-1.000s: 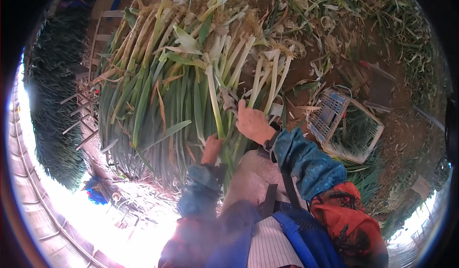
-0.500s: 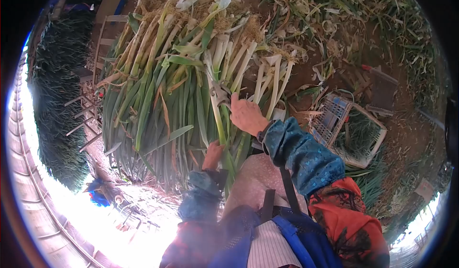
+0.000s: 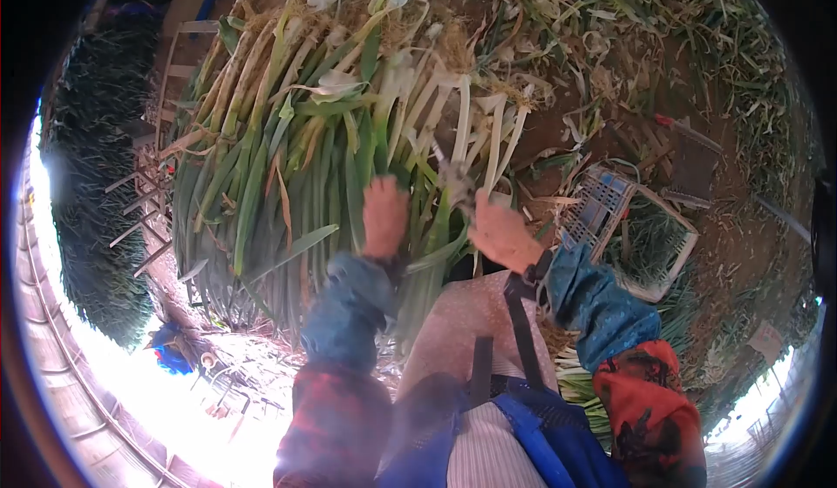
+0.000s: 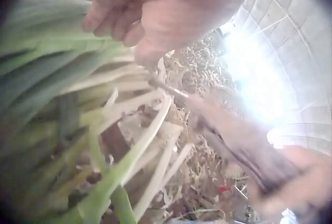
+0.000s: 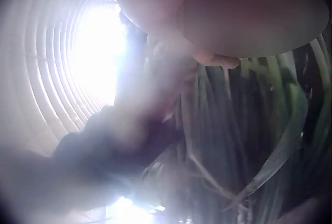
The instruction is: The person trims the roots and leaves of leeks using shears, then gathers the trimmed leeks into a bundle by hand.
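Observation:
A big heap of leeks, with white shanks and long green leaves, lies in front of me, roots at the far end. Over its near part is my left hand, knuckles up. The left wrist view shows that hand with bent fingers close above the leaves; I cannot tell whether they hold a leaf. My right hand grips a grey air blow gun among the shanks at the heap's right side. Its thin metal tip points toward the left hand. The right wrist view is blurred and partly covered.
Right of the heap a plastic basket lies on its side with green leaves showing. Stripped leaves litter the soil at the far right. A ladder-like frame stands at the left, beside a dark green leafy bank.
My left hand has left its low grip on a leek and moved up the heap. My right hand has shifted right and slightly down with the blow gun.

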`<state>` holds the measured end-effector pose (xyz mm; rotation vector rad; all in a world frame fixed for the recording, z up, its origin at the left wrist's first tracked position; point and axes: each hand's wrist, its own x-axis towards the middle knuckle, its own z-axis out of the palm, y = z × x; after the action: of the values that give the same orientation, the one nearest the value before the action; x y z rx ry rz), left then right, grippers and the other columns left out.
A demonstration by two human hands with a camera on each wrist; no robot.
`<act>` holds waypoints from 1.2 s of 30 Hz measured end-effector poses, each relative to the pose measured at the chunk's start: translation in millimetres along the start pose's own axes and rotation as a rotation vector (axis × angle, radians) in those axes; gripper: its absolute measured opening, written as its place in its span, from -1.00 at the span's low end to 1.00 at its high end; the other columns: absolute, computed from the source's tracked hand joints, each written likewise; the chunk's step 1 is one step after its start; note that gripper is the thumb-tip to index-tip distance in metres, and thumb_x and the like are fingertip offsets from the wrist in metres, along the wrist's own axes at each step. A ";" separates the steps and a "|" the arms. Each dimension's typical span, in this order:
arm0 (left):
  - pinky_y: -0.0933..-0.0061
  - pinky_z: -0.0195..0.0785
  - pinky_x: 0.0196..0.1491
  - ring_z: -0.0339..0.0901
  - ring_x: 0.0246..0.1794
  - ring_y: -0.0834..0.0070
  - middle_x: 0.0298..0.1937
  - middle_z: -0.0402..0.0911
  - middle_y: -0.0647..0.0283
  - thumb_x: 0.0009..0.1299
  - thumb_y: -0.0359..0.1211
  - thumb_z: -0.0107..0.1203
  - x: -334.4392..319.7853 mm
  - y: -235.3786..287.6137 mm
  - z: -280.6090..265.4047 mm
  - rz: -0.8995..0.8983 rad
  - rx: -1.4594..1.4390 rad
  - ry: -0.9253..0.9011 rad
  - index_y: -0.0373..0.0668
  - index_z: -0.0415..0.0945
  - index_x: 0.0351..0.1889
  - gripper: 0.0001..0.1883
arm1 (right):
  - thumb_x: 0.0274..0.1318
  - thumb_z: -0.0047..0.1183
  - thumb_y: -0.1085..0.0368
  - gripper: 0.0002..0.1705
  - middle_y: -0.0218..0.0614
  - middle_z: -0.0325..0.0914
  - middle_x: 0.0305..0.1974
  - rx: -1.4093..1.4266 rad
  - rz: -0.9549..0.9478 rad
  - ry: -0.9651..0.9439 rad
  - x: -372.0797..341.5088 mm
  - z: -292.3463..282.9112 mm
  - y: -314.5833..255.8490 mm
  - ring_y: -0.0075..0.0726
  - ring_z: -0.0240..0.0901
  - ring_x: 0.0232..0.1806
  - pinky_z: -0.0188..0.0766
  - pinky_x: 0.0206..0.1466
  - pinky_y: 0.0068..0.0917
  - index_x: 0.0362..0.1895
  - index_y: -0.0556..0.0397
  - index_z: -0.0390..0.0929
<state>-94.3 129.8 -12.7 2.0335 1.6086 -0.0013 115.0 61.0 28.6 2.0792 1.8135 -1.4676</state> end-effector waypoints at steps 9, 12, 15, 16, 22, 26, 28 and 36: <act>0.30 0.29 -0.06 0.34 -0.13 0.15 -0.10 0.36 -0.01 0.09 -0.48 0.02 107.8 -35.5 16.2 0.016 0.662 0.289 -0.31 0.36 -0.19 -0.71 | -0.07 0.12 0.22 -0.41 0.18 0.47 -0.45 0.181 -0.011 -0.033 10.5 -4.5 -18.5 0.36 0.43 -0.32 0.36 -0.30 0.06 -0.05 0.20 0.10; 0.28 0.35 -0.14 0.37 -0.17 0.16 -0.14 0.40 0.04 0.12 -0.47 0.00 120.9 -34.5 18.1 -0.057 0.649 0.262 -0.27 0.39 -0.23 -0.77 | -0.07 0.12 0.22 -0.39 0.20 0.47 -0.45 0.207 -0.015 -0.048 3.3 -6.6 -16.0 0.36 0.42 -0.32 0.35 -0.29 0.07 -0.02 0.21 0.10; 0.24 0.39 -0.19 0.42 -0.16 0.13 -0.15 0.46 0.07 0.16 -0.46 -0.02 107.1 -29.8 5.0 -0.184 0.534 0.193 -0.22 0.40 -0.26 -0.82 | -0.07 0.13 0.22 -0.36 0.19 0.47 -0.45 0.202 -0.010 -0.059 -11.7 -11.9 -21.1 0.33 0.43 -0.33 0.35 -0.29 0.05 0.02 0.23 0.10; 0.23 0.39 -0.20 0.44 -0.16 0.11 -0.19 0.47 0.06 0.15 -0.46 -0.01 103.4 -32.4 1.0 -0.181 0.458 0.193 -0.23 0.40 -0.29 -0.84 | -0.07 0.13 0.22 -0.35 0.19 0.47 -0.45 0.199 0.002 -0.077 -16.4 -14.4 -23.7 0.32 0.43 -0.33 0.35 -0.29 0.04 0.04 0.23 0.10; 0.28 0.38 -0.21 0.56 -0.35 0.10 -0.42 0.60 -0.02 0.05 -0.50 0.03 87.0 -50.6 -30.8 -0.112 -0.182 0.017 -0.40 0.53 -0.34 -0.78 | -0.07 0.14 0.21 -0.26 0.10 0.46 -0.45 0.229 -0.193 0.024 -43.2 -11.4 -28.8 0.25 0.44 -0.36 0.37 -0.31 -0.01 0.10 0.31 0.06; 0.45 0.34 -0.26 0.51 -0.39 0.44 -0.42 0.59 0.16 0.00 -0.54 0.09 46.4 -55.7 -31.9 -0.324 -0.620 -0.282 -0.40 0.55 -0.26 -0.71 | -0.08 0.14 0.21 -0.24 0.07 0.46 -0.46 0.250 -0.191 0.007 -49.6 -10.7 -33.4 0.24 0.44 -0.37 0.36 -0.32 -0.01 0.11 0.33 0.05; 0.51 0.31 -0.29 0.44 -0.40 0.56 -0.44 0.56 0.25 -0.01 -0.56 0.11 23.5 -48.7 -32.2 -0.409 -0.792 -0.354 -0.42 0.55 -0.28 -0.71 | -0.08 0.13 0.22 -0.31 0.04 0.46 -0.49 0.216 -0.285 0.064 -53.7 2.8 -27.2 0.20 0.46 -0.41 0.40 -0.37 -0.08 0.04 0.34 0.08; 0.49 0.32 -0.30 0.49 -0.43 0.47 -0.46 0.57 0.15 -0.03 -0.55 0.08 -8.1 -32.3 -17.5 -0.384 -0.752 -0.260 -0.44 0.53 -0.28 -0.70 | -0.09 0.08 0.28 -0.53 0.08 0.49 -0.54 0.132 -0.258 -0.008 -20.6 10.7 -30.2 0.21 0.49 -0.45 0.43 -0.43 -0.06 -0.16 0.25 0.16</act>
<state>-131.4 134.2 -8.3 1.0979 1.5014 0.1662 87.3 49.2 51.9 1.9477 2.1025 -1.6933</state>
